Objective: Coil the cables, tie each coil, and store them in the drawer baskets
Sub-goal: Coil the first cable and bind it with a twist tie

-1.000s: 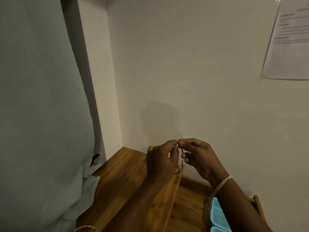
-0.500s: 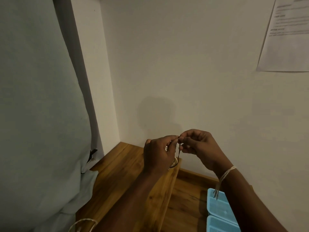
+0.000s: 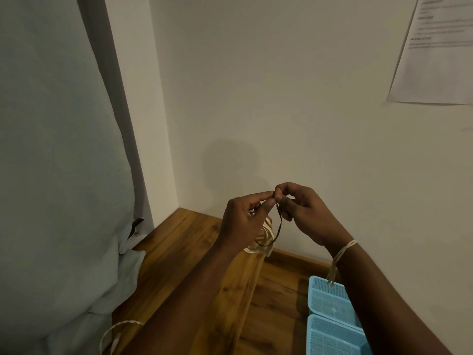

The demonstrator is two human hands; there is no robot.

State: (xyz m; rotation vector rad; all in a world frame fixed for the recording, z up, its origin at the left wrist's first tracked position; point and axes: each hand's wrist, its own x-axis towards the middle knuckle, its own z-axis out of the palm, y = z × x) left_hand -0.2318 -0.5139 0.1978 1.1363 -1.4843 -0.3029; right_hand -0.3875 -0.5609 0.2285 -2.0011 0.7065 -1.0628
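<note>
My left hand (image 3: 243, 221) holds a coil of white cable (image 3: 266, 235) above the wooden cabinet top, fingers curled round it. A thin dark tie (image 3: 277, 228) loops round the coil and hangs below my fingertips. My left thumb and forefinger pinch the tie's upper end. My right hand (image 3: 304, 213) pinches the same tie right beside them, fingertips touching. Most of the coil is hidden behind my left hand. Two light blue mesh baskets (image 3: 330, 313) sit in the open drawer at the lower right.
The wooden cabinet top (image 3: 184, 242) runs into a wall corner. A pale cloth (image 3: 58, 175) hangs on the left. Another white cable (image 3: 115, 334) lies at the bottom left edge. A paper sheet (image 3: 437, 52) is stuck on the wall, upper right.
The view has tilted down, showing more of the drawer and both baskets. My hands stay together at the tie, with the dark loop now hanging longer round the coil.
</note>
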